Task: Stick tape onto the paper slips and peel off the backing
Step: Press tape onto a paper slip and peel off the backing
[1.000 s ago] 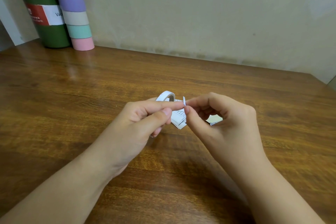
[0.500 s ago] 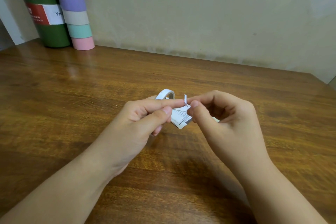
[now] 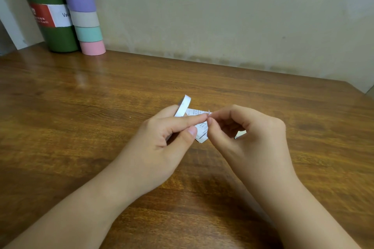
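Note:
My left hand holds a white roll of tape, which stands on edge and sticks up behind the fingers. Its forefinger reaches right to a small white tape end. My right hand pinches that tape end between thumb and forefinger. Printed paper slips lie on the table under both hands, partly hidden. Another bit of paper shows under my right palm.
The wooden table meets a pale wall at the back. A green bottle and a tall tube with pastel bands stand at the far left corner. The table's right edge is near.
My right hand has shifted slightly and still pinches the tape end beside my left forefinger. The tape roll tilted a little in my left hand.

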Available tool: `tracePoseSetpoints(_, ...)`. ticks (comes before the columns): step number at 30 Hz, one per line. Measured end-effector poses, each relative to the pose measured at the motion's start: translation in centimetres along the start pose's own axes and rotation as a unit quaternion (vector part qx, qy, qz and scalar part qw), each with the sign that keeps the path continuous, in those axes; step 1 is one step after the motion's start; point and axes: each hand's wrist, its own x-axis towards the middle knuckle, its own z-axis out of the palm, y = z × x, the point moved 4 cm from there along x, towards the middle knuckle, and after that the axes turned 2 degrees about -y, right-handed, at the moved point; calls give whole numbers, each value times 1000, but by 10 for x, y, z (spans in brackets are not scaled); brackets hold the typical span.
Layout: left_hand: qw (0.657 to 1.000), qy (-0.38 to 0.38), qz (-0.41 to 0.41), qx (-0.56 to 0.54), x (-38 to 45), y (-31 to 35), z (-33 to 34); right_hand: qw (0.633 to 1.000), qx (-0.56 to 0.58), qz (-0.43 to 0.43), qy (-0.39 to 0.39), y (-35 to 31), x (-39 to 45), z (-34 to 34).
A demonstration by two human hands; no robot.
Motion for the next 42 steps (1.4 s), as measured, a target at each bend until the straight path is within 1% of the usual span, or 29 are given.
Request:
tracePoseSetpoints(3, 1000, -3, 6, 6, 0, 1, 2, 997, -71, -37, 21, -3, 0, 0)
tracePoseSetpoints(5, 1000, -6, 9, 5, 0, 1, 3, 995, -86, -49, 28, -3, -1, 0)
tracePoseSetpoints(7, 1000, -9, 8, -2, -1, 0, 3, 996, -77, -44, 28, -2, 0, 1)
tracePoseSetpoints(12, 995, -16, -27, -92, 0, -2, 3, 999, 34, 18, 12, -1, 0, -1)
tracePoseSetpoints(16, 991, -9, -36, -129, 2, -1, 1, 989, 117, 85, -10, 0, 0, 0)
tracePoseSetpoints(18, 986, -8, -55, -158, 3, -3, 0, 982, 152, 113, -19, 1, 0, 0)
tracePoseSetpoints(21, 979, -12, -85, -185, 3, -5, 0, 970, 190, 147, -34, 3, 1, 1)
tracePoseSetpoints(24, 974, -9, -94, -208, 4, -5, -3, 964, 201, 169, -40, 6, 3, 1)
tracePoseSetpoints(27, 970, 20, -98, -221, 6, -7, -7, 968, 166, 184, -43, 16, 5, -1)
tracePoseSetpoints(29, 973, 48, -99, -202, 6, -9, -10, 976, 100, 187, -44, 26, 9, -6)
tracePoseSetpoints(31, 980, 74, -100, -157, 7, -12, -13, 980, 17, 192, -46, 41, 13, -13)
tracePoseSetpoints(33, 984, 95, -104, -111, 7, -15, -15, 971, -59, 223, -62, 63, 16, -17)
tracePoseSetpoints(36, 989, 100, -97, -39, 7, -13, -17, 942, -137, 290, -102, 95, 16, -17)
tracePoseSetpoints(39, 991, 100, -90, 20, 5, -11, -18, 926, -152, 329, -103, 109, 14, -18)
tracePoseSetpoints(42, 988, 114, -83, 62, 5, -16, -21, 929, -136, 334, -87, 113, 12, -18)
